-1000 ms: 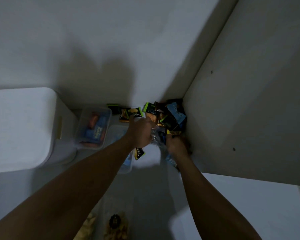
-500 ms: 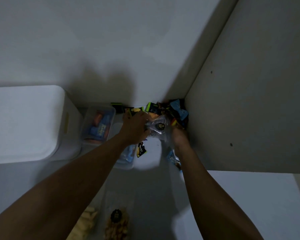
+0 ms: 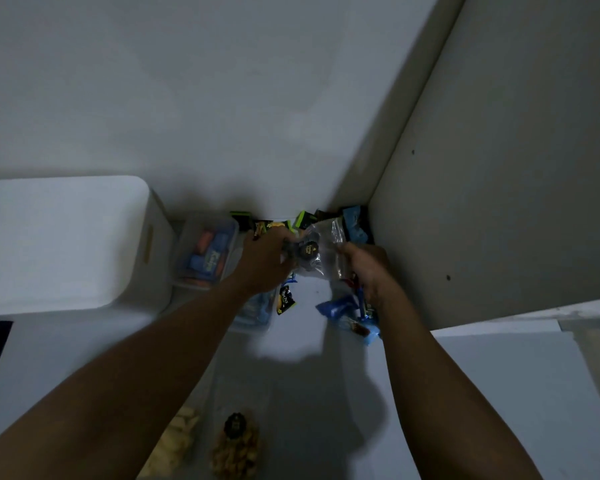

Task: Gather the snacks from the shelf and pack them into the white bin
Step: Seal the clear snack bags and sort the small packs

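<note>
Clear plastic bag (image 3: 323,254): held between both hands at the rear right corner of the shelf (image 3: 309,344), raised above the shelf floor. A round black label shows on its front.

Left hand (image 3: 265,259): grip clamped on the bag's left side, fingers curled round it.

Right hand (image 3: 369,268): grip clamped on the bag's right edge, thumb towards the label.

Snack packets (image 3: 303,220): green-and-black, piled against the back wall directly behind the bag. A blue packet (image 3: 355,225) stands in the corner beside them.

Blue wrappers (image 3: 343,308): lying on the shelf floor under the right wrist. A small black packet (image 3: 284,303) lies just beside the left wrist.

White bin (image 3: 59,244): standing at the left end of the shelf, apart from both hands. A lidded clear container (image 3: 205,258) with orange and blue contents sits between the bin and the left hand.

Near edge: one bag of brown nuts (image 3: 236,445) and one bag of pale pieces (image 3: 179,441), side by side; motion blur hides finer detail.
</note>
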### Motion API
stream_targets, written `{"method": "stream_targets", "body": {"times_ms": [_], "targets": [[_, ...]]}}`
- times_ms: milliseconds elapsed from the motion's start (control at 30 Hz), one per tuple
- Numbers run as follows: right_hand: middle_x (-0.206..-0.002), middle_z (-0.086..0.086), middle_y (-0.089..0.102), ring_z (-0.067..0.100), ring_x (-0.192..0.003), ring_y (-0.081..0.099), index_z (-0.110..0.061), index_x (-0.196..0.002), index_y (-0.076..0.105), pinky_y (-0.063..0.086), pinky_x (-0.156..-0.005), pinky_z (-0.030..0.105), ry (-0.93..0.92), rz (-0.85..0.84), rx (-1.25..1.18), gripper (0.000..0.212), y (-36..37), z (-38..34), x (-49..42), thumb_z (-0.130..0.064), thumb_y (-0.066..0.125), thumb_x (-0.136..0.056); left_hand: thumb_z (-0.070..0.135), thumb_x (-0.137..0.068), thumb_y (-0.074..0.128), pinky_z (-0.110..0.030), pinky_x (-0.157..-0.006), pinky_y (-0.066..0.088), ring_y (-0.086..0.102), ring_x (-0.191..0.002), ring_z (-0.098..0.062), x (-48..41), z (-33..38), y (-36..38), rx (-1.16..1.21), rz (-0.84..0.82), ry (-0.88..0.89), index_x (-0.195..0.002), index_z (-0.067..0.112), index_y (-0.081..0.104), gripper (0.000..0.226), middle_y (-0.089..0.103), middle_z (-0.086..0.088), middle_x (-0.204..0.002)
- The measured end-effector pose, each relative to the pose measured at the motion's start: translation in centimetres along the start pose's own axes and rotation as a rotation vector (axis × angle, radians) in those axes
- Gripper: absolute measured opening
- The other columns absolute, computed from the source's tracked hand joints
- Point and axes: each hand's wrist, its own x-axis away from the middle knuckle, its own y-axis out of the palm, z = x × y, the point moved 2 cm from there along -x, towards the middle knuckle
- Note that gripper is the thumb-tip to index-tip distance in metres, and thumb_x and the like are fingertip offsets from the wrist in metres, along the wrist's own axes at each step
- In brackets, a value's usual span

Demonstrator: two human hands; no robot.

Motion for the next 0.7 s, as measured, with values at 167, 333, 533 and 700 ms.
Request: {"method": "stream_targets", "body": {"times_ms": [167,333,533,700], "targets": [[-0.100,-0.001,0.073,0.020,-0.094,0.071,-0.024,-0.095,0.072,0.060,-0.084,0.036,-0.321,0.042,0.059,0.016,0.7,-3.8,1.3,-0.010,0.068,-0.088,0.039,-0.071,0.062,-0.044,-0.080,0.054,0.063,-0.085,-0.021,0.3,1.7,-1.8,0.054,-0.005,-0.139,-0.100,0.021,0.055,0.034,0.062,0.003,-0.094],[-0.084,0.005,0.062,0.020,-0.077,0.062,-0.025,-0.090,0.059,0.053,-0.071,0.034,-0.678,-0.087,0.176,0.022,3.3,-8.5,5.1,-0.006,0.070,-0.087,0.016,-0.077,0.073,-0.040,-0.094,0.053,0.062,-0.112,-0.027,1.0,2.7,-4.9,0.430,0.142,-0.183,-0.131,0.007,0.049,0.061,0.062,-0.011,-0.123],[-0.091,0.012,0.065,0.021,-0.072,0.064,-0.022,-0.095,0.060,0.051,-0.057,0.020,-0.840,-0.155,0.412,0.020,5.7,-11.6,10.2,-0.006,0.070,-0.088,0.018,-0.093,0.065,-0.024,-0.091,0.051,0.064,-0.104,-0.013,2.0,7.5,-13.0,0.670,0.407,-0.111,-0.123,0.015,0.065,0.030,0.068,-0.003,-0.112],[-0.097,-0.004,0.068,0.018,-0.072,0.066,-0.025,-0.093,0.065,0.054,-0.066,0.031,-1.002,0.017,0.488,0.015,7.5,-13.7,16.1,-0.010,0.067,-0.090,0.017,-0.089,0.071,-0.027,-0.079,0.057,0.068,-0.085,-0.015,5.3,9.8,-18.6,0.697,0.521,-0.027,-0.104,0.017,0.072,0.016,0.073,-0.001,-0.093]]}}
